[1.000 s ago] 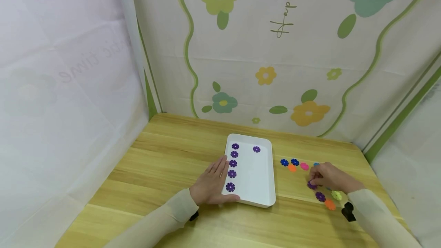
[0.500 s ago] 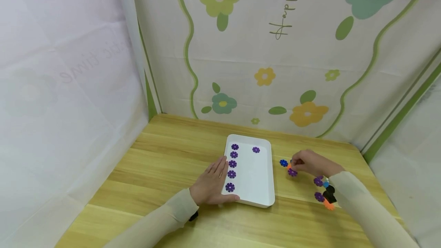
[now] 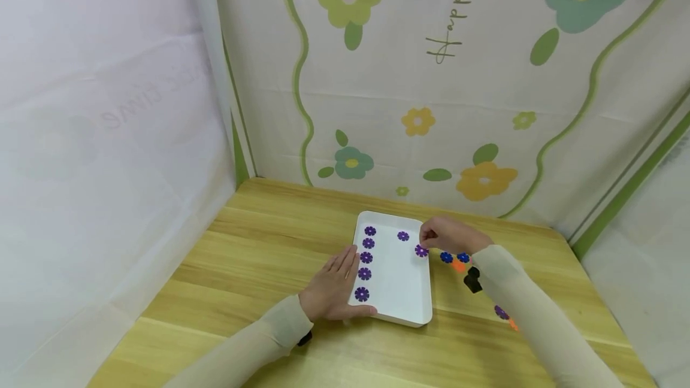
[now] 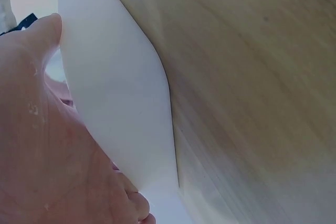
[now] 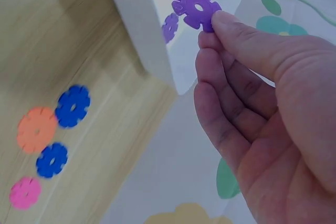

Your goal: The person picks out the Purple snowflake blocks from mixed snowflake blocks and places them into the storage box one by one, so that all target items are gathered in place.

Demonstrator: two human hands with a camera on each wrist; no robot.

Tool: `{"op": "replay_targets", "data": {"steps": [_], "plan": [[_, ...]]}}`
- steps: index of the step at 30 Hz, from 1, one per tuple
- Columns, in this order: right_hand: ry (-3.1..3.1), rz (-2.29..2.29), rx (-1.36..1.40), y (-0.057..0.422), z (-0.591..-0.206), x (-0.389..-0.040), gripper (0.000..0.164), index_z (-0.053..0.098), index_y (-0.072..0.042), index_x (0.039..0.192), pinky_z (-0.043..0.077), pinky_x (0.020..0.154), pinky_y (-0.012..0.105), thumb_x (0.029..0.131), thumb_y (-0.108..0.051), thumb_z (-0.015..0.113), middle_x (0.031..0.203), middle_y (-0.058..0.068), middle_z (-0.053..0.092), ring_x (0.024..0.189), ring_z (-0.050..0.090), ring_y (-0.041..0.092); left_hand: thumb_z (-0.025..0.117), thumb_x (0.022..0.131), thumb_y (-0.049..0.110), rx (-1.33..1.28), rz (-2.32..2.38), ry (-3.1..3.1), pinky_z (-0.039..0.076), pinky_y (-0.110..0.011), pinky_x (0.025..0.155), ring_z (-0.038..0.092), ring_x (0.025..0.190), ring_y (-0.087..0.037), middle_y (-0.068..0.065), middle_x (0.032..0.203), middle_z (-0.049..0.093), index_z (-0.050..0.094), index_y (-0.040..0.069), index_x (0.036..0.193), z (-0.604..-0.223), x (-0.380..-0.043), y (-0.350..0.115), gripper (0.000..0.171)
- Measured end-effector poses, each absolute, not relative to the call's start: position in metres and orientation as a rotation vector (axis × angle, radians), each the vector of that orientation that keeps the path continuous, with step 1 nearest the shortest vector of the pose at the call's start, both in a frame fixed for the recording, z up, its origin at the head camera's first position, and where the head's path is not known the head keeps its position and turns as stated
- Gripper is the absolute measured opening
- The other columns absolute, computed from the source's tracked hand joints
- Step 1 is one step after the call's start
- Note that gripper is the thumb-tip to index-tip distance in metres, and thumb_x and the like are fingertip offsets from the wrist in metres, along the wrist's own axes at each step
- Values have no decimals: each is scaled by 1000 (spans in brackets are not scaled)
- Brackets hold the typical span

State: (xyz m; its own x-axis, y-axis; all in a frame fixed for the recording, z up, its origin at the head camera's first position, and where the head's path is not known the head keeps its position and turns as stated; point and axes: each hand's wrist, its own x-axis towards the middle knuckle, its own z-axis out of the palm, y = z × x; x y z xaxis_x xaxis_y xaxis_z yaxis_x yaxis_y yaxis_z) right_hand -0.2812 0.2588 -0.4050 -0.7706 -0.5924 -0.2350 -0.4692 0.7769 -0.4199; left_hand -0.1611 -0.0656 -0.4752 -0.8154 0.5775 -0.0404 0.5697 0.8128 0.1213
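My right hand (image 3: 450, 235) pinches a purple snowflake-shaped plastic disc (image 5: 197, 8) by its edge between thumb and fingertips, over the right rim of the white tray (image 3: 396, 298). Inside the tray, several purple discs (image 3: 366, 257) form a column along the left wall. Another purple disc (image 3: 403, 236) lies by itself near the far right corner. My left hand (image 3: 333, 289) rests at the tray's near left corner, its fingers straight along the left rim and the thumb along the front rim. The left wrist view shows the tray's outer wall (image 4: 115, 77) beside the palm.
Right of the tray, blue discs (image 5: 73, 106), an orange disc (image 5: 37, 129) and a pink disc (image 5: 25, 192) lie on the wooden table (image 3: 259, 244). Nearer the front is a purple disc (image 3: 501, 312), partly covered by the right sleeve. A flower-printed cloth (image 3: 377, 76) hangs behind the table.
My right hand has carried a purple disc leftward from the loose discs to the tray's right rim. The left hand and the tray have stayed in place.
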Motion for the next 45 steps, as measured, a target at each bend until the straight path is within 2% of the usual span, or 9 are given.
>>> {"op": "replay_targets", "data": {"steps": [6,19,28,36,45], "plan": [[2640,-504,-817,241,-418,-294,15,75,-11,92,50,70,26,105,-12,66,89,3,74,73,55,11,46,90,89,909,141,2916,26,-46,133,19,165,-35,-22,177,14,23,-4,166,-480,-163,-64,122],[2676,-570,-759,235,-448,-312,17,79,-8,88,52,68,24,102,-6,69,87,7,76,71,57,10,44,89,90,906,134,2910,26,-45,133,18,166,-34,-21,177,13,21,-3,166,-481,-162,-62,123],[2722,-460,-730,227,-452,-313,14,82,-12,87,59,71,26,98,-9,75,86,1,77,74,63,11,46,90,89,899,141,2915,26,-46,133,18,166,-33,-21,177,13,21,-3,166,-480,-162,-63,122],[2764,-345,-684,221,-453,-316,15,82,-13,83,57,69,25,97,-12,77,83,-3,75,72,60,10,45,89,90,899,131,2907,25,-46,133,17,166,-33,-21,177,12,21,-3,167,-481,-163,-64,123],[2760,-371,-775,221,-442,-313,8,83,-7,95,64,80,33,97,-8,76,94,4,79,80,67,12,45,89,90,895,136,2916,25,-46,133,18,166,-34,-21,177,13,21,-3,167,-481,-165,-66,123]]}}
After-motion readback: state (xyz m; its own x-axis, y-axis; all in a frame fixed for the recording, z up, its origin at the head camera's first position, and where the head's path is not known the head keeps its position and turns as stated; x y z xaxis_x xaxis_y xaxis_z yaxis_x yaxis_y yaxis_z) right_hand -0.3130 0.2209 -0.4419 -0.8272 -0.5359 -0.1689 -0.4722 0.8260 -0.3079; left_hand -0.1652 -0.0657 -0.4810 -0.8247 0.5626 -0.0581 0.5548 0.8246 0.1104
